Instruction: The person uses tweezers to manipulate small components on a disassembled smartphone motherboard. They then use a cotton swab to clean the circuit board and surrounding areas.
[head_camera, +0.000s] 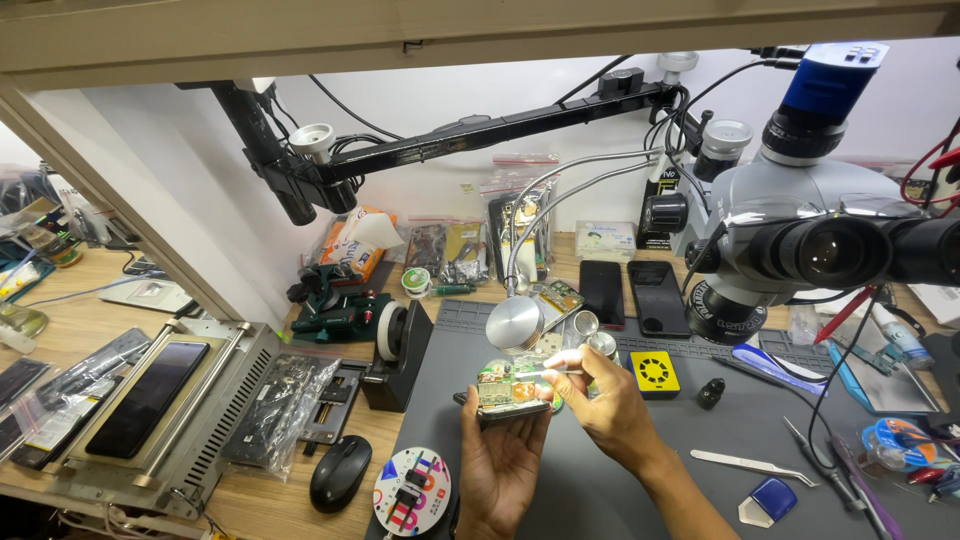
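**Opened phone held over mat, tool at its top edge**

L hand (500, 455) is cupped under an opened phone (512, 388), fingers wrapped round its sides, w/ circuit boards facing up, above the grey work mat (600, 480). R hand (605, 400) is pinched closed on a thin metal tool (548, 372), tip touching the phone's upper part. Tweezers (750, 464) lie on the mat to the right; black mouse (340, 472) sits left of it.

Phone repair bench w/ microscope (800, 220)

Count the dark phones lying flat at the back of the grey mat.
2: one phone left, the other phone right beside it, both behind the yellow square block. More may be hidden among the bags behind.
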